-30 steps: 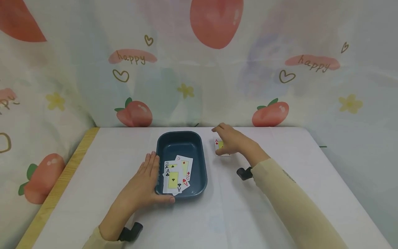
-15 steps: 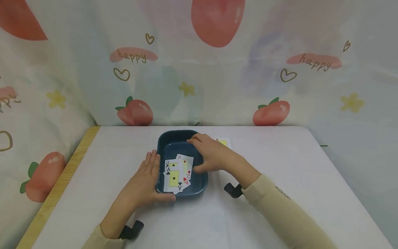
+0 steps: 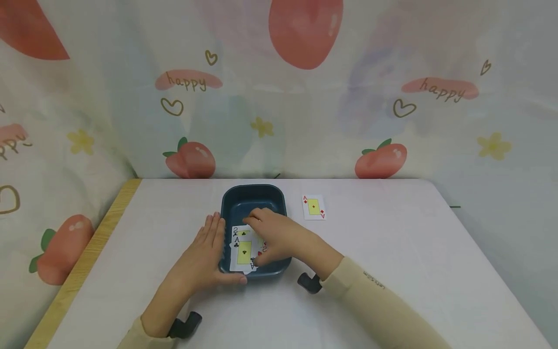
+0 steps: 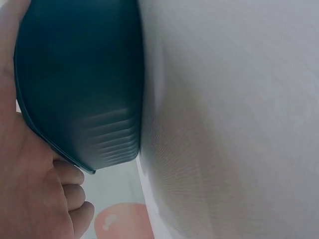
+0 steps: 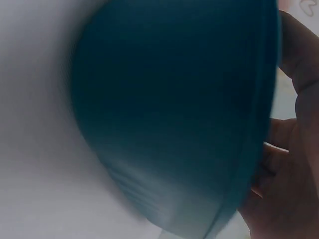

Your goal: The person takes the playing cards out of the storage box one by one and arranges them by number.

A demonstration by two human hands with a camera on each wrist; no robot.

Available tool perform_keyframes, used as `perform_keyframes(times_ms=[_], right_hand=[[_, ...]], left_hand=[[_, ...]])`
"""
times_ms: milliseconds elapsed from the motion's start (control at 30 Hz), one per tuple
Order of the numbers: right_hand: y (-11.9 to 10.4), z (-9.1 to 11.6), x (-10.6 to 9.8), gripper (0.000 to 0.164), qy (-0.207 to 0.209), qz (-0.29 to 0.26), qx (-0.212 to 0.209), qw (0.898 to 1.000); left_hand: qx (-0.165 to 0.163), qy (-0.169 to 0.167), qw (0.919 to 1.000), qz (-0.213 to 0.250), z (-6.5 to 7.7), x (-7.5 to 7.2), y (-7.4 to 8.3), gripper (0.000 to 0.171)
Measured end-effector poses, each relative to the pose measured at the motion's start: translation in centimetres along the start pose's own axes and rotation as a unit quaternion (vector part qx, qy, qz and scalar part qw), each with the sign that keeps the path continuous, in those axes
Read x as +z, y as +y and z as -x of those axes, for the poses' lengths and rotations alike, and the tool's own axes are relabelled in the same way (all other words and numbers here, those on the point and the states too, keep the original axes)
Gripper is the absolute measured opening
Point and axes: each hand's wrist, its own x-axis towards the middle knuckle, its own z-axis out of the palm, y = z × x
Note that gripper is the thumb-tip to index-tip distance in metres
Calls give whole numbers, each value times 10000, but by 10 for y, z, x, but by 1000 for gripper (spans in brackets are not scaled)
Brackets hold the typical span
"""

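Note:
A dark blue rectangular tray (image 3: pixel 231 196) sits on the white-covered table, holding several playing cards face up. On top lies an ace of clubs (image 3: pixel 244 252), overlapping a two of clubs (image 3: pixel 239 230); red cards beneath are mostly covered from view. My left hand (image 3: pixel 198 261) rests along the tray's left side, fingers straight and thumb out at the near edge. Over the cards inside the tray, my right hand (image 3: pixel 281 235) reaches in with fingers and thumb spread apart, thumb tip at the ace's lower right corner. Outside the tray, an ace of diamonds (image 3: pixel 314 207) lies face up on the table.
The table's white cover (image 3: pixel 370 228) leaves a wooden strip (image 3: pixel 83 264) showing along the left edge. Behind stands a curtain (image 3: pixel 322 131) printed with peaches, hearts and flowers. A black wrist mount (image 3: pixel 185 325) is on the left wrist, another (image 3: pixel 309 283) on the right.
My right hand has moved left from over the ace of diamonds, across the tray's right rim, to the cards inside. The ace of diamonds remains on the table. My left hand has stayed put.

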Motion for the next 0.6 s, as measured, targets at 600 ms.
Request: perform_keyframes(times_ms=[600], right_hand=[[-12, -13, 30, 91, -246, 551, -48, 9982]], left_hand=[[-34, -29, 10000, 48, 1, -1, 1, 143]])
